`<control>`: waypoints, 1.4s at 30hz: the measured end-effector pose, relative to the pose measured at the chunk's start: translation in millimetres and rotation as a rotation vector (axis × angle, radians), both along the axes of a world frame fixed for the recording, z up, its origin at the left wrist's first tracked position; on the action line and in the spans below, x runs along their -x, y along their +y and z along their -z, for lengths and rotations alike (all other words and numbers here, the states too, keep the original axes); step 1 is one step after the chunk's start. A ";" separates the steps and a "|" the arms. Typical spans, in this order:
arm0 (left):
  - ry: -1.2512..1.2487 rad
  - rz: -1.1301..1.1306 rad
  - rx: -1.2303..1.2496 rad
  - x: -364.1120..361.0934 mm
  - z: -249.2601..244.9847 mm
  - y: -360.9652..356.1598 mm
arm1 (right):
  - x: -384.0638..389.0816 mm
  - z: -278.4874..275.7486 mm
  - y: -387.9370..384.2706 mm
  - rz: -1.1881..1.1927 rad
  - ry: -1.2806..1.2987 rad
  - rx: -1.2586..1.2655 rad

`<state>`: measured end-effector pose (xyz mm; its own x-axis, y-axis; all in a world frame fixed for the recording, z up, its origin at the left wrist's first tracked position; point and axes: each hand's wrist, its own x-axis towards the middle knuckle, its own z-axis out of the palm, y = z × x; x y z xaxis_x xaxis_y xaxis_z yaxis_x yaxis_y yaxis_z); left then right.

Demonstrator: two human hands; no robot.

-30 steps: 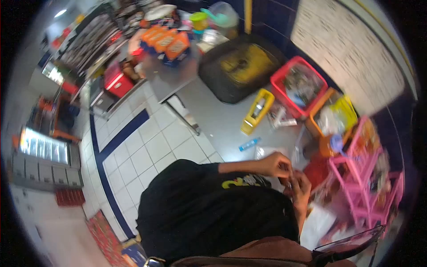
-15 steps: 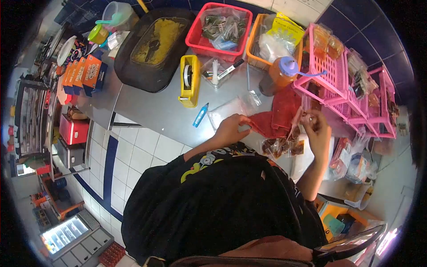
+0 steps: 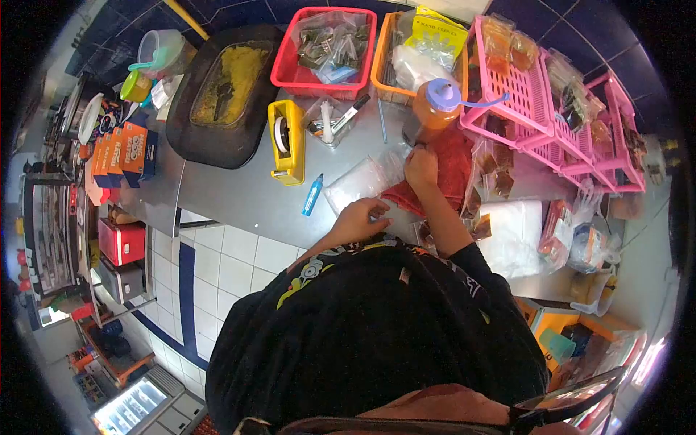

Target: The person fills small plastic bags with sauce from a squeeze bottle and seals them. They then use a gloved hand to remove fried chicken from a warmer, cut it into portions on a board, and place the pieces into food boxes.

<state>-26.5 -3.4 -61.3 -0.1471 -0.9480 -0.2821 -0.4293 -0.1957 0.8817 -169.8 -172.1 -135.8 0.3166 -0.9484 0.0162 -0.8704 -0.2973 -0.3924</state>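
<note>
My left hand [image 3: 362, 219] rests near the front edge of the steel counter, beside the left corner of a red cloth [image 3: 455, 163]. Its fingers are loosely curled, apart from the thumb, with nothing seen in them. Over the cloth's upper left edge is my right hand [image 3: 422, 170], fingers bent closed. What they grip, if anything, is hidden. Just beyond it stands a sauce bottle [image 3: 436, 105] with a lilac cap. Clear plastic bags [image 3: 355, 185] lie left of the cloth. Small sachets of brown sauce [image 3: 499, 181] lie to its right.
A yellow tape dispenser [image 3: 288, 145], a blue marker [image 3: 312, 196] and a pen holder [image 3: 330, 130] stand left. Behind are a red basket [image 3: 326, 88], an orange basket [image 3: 384, 90] and a black tray [image 3: 250, 138]. Pink racks [image 3: 518, 116] and white plastic sheets [image 3: 511, 239] are right.
My right hand has left the sachets at the right and crossed to the cloth's upper left, near the bottle. The cloth looks more spread out. My left hand's fingers have curled in.
</note>
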 end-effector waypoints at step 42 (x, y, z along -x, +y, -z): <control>0.556 -0.145 0.140 -27.0 -45.5 -11.8 | 10.8 -138.9 101.1 -0.356 -1.086 -0.549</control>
<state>0.5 -15.2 -15.8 -0.1032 -0.9922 -0.0702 0.1267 -0.0831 0.9885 -180.6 -71.0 3.0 0.6251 -0.7783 0.0595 0.0700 -0.0200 -0.9973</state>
